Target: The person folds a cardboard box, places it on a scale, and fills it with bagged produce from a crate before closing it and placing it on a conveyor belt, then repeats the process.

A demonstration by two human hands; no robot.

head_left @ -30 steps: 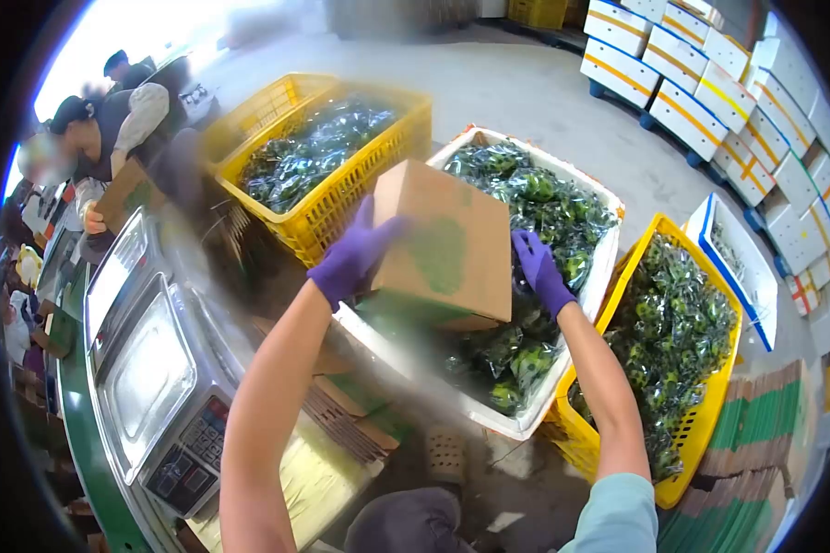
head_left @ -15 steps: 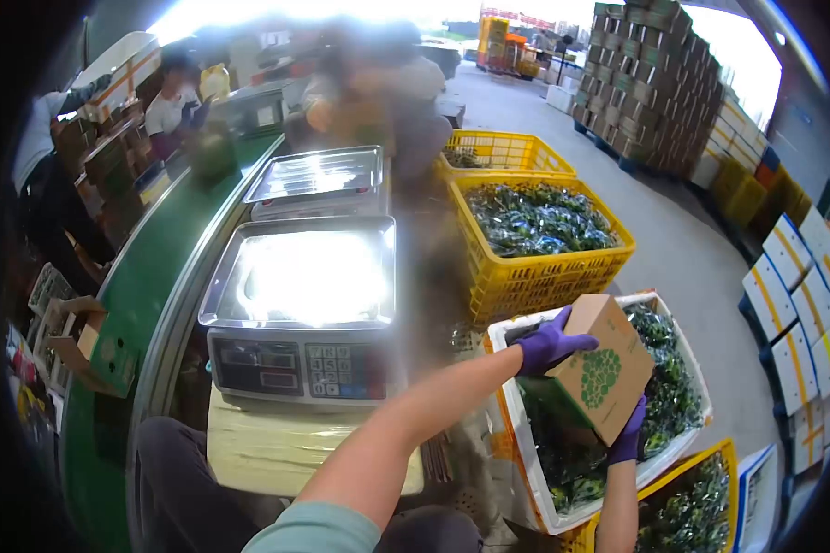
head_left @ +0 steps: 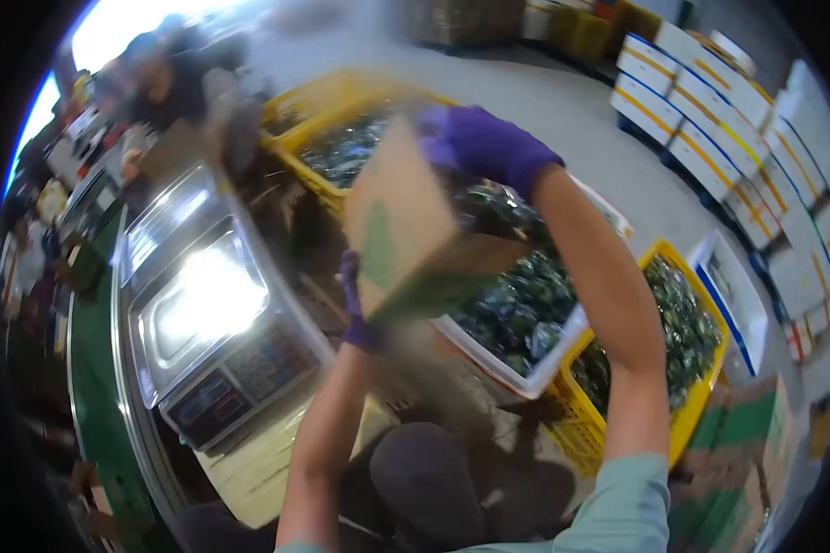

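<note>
Holding a cardboard carton tilted between both gloved hands, left hand gripping its lower left edge, right hand spread over its upper edge. Carton is covering the far left part of the white foam box in view; clearance below it is not reading. Scale is sitting left of the carton, a gap showing between them; grey floor is lying open beyond the foam box, running to the stacked white boxes. Foam box is holding clear-bagged dark greens; yellow crate just right of it is holding similar bags, and the far yellow crate is showing shiny bags too. Right fingertips are blurring against the carton, so exact contact is not showing. Carton's inside is mostly hiding; cannot tell whether anything is sitting in it. Right forearm is crossing in front of the foam box and near crate. Glare is washing out the scale pan, and a person upper left is blurring.
</note>
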